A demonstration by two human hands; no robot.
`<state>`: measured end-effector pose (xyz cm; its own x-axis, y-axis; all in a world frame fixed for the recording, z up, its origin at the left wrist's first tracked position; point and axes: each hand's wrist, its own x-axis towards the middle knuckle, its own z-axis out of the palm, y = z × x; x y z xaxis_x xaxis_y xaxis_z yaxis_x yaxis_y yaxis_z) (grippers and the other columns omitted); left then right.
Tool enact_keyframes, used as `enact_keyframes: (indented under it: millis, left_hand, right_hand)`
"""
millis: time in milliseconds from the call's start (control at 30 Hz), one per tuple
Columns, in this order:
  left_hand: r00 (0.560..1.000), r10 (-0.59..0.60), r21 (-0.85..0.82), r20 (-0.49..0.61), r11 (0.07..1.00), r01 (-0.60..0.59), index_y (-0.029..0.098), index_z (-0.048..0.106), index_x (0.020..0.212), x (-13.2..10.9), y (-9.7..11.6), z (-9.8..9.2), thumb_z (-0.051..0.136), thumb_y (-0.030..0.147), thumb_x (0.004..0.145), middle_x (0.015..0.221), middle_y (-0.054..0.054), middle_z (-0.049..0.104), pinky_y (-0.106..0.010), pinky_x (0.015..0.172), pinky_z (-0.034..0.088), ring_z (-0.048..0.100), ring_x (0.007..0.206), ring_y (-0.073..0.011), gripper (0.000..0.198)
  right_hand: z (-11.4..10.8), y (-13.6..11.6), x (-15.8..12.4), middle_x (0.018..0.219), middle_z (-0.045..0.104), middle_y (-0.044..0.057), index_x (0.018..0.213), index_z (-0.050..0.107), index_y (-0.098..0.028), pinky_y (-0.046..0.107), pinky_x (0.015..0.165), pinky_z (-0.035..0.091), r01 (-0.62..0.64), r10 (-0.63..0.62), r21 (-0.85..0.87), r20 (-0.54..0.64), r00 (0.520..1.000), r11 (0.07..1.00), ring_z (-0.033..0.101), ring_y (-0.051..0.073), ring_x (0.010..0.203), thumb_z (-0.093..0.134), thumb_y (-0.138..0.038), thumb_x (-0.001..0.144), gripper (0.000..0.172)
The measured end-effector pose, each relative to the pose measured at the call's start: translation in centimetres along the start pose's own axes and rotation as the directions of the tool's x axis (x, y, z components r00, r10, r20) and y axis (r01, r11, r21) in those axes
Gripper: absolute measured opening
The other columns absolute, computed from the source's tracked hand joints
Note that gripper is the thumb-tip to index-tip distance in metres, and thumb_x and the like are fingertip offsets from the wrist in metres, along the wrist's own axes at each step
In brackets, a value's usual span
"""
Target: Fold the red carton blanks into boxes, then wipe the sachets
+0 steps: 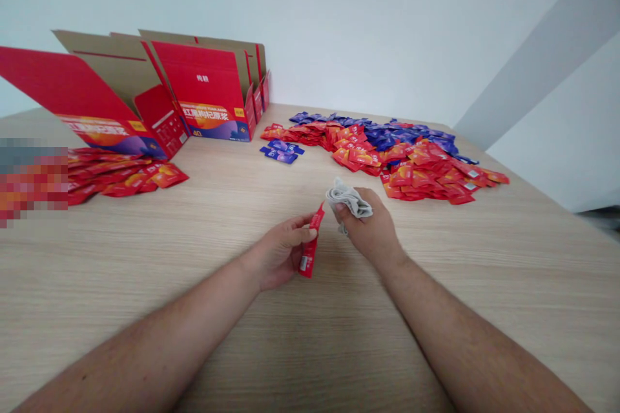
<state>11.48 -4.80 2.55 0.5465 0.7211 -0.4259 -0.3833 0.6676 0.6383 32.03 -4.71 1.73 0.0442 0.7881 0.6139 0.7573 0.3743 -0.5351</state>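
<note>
Near the middle of the table, my left hand (285,251) pinches a red sachet (310,248) between thumb and fingers, tilted nearly upright. My right hand (375,226) is closed around a crumpled whitish-grey cloth (351,199), just right of the sachet and apart from it. Beyond my hands lies a heap of red sachets (426,171), with purple-blue sachets (407,135) behind and among them. A few blue sachets (282,151) lie separately in front of the heap's left end.
Open red cartons (203,84) stand at the back left, their flaps raised. Another pile of red sachets (130,174) lies before them at the left. The wooden table (232,335) reaches back to a pale wall (368,26). A blurred patch covers the far left edge.
</note>
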Motion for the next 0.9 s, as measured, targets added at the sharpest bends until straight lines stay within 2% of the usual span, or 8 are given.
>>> enact_keyframes:
  millis: [100, 200, 367, 500, 600, 667, 767, 900]
  left_hand:
    - [0.989, 0.121, 0.085, -0.082, 0.99, -0.114, 0.014, 0.067, 0.086, 0.5, -0.4, 0.2, 0.088, 0.012, 0.064, 0.066, 0.0, 0.066, -0.021, 0.048, 0.046, 0.056, 0.05, -0.0113, 0.03]
    - [0.984, 0.131, 0.084, -0.12, 0.989, -0.122, 0.013, 0.069, 0.086, 1.0, -0.8, -0.1, 0.086, 0.013, 0.069, 0.066, -0.002, 0.068, -0.022, 0.047, 0.046, 0.058, 0.05, -0.0123, 0.024]
    - [0.999, 0.041, -0.118, 0.004, 0.992, -0.04, 0.013, 0.071, 0.083, 1.1, -1.4, 0.3, 0.069, 0.008, 0.081, 0.076, -0.008, 0.074, -0.027, 0.064, 0.057, 0.069, 0.062, -0.0172, 0.005]
    - [0.993, -0.109, -0.207, 0.049, 0.971, 0.117, 0.013, 0.072, 0.085, 0.5, -1.8, 1.6, 0.051, 0.028, 0.099, 0.081, -0.012, 0.076, -0.032, 0.066, 0.059, 0.072, 0.066, -0.0211, 0.029]
    - [0.995, -0.052, -0.157, -0.089, 0.987, 0.037, 0.014, 0.073, 0.09, 0.1, -1.9, 2.0, 0.053, 0.037, 0.101, 0.081, -0.01, 0.076, -0.031, 0.062, 0.059, 0.071, 0.063, -0.0202, 0.032]
    - [0.987, 0.005, -0.152, -0.161, 0.988, -0.029, 0.013, 0.072, 0.088, 0.1, -1.8, 1.9, 0.053, 0.036, 0.102, 0.076, -0.009, 0.074, -0.029, 0.06, 0.058, 0.07, 0.06, -0.0188, 0.033]
    - [0.989, -0.013, -0.188, -0.144, 0.982, -0.015, 0.012, 0.073, 0.087, 0.1, -1.3, 1.7, 0.046, 0.037, 0.104, 0.073, -0.01, 0.073, -0.029, 0.059, 0.058, 0.07, 0.06, -0.0191, 0.04]
    - [0.99, -0.014, -0.206, -0.142, 0.978, -0.016, 0.013, 0.073, 0.093, 0.3, -0.9, 1.7, 0.047, 0.036, 0.105, 0.082, -0.01, 0.075, -0.03, 0.066, 0.06, 0.073, 0.069, -0.0201, 0.037]
  right_hand:
    - [-0.9, -1.0, 0.1, 0.095, 0.071, 0.007, 0.099, 0.065, -0.024, 0.039, 0.081, 0.052, 0.026, -0.026, 0.002, -0.043, 0.999, 1.0, 0.065, 0.025, 0.093, 0.06, -0.034, 0.097, 0.012]
    - [-1.3, -2.3, -0.3, 0.094, 0.07, 0.005, 0.101, 0.065, -0.024, 0.037, 0.081, 0.052, 0.103, -0.101, 0.041, -0.035, 0.994, 0.994, 0.064, 0.024, 0.091, 0.063, -0.029, 0.096, 0.007]
    - [-0.1, -4.2, -2.0, 0.096, 0.068, 0.007, 0.108, 0.068, -0.022, 0.035, 0.079, 0.053, 0.26, -0.282, 0.133, 0.193, 0.94, 0.956, 0.062, 0.023, 0.091, 0.065, -0.015, 0.09, 0.019]
    - [0.9, -4.2, -2.6, 0.102, 0.068, 0.01, 0.113, 0.069, -0.02, 0.038, 0.087, 0.053, 0.19, -0.198, 0.061, 0.207, 0.958, 0.98, 0.062, 0.025, 0.098, 0.06, -0.013, 0.093, 0.023]
    - [1.1, -4.3, -2.7, 0.101, 0.069, 0.01, 0.112, 0.068, -0.02, 0.038, 0.087, 0.053, 0.135, -0.141, 0.042, 0.201, 0.969, 0.99, 0.061, 0.025, 0.098, 0.058, -0.012, 0.093, 0.023]
    - [1.1, -4.6, -2.8, 0.101, 0.069, 0.01, 0.11, 0.068, -0.02, 0.038, 0.088, 0.053, 0.188, -0.198, 0.064, 0.284, 0.938, 0.98, 0.061, 0.025, 0.098, 0.06, -0.013, 0.092, 0.021]
    - [0.9, -5.0, -2.9, 0.101, 0.069, 0.009, 0.107, 0.069, -0.019, 0.039, 0.091, 0.052, 0.327, -0.34, 0.106, 0.412, 0.845, 0.939, 0.061, 0.025, 0.096, 0.064, -0.014, 0.089, 0.019]
    - [1.0, -5.0, -2.8, 0.098, 0.067, 0.01, 0.105, 0.069, -0.018, 0.036, 0.086, 0.051, 0.216, -0.217, 0.042, 0.337, 0.916, 0.976, 0.06, 0.024, 0.094, 0.061, -0.016, 0.093, 0.015]
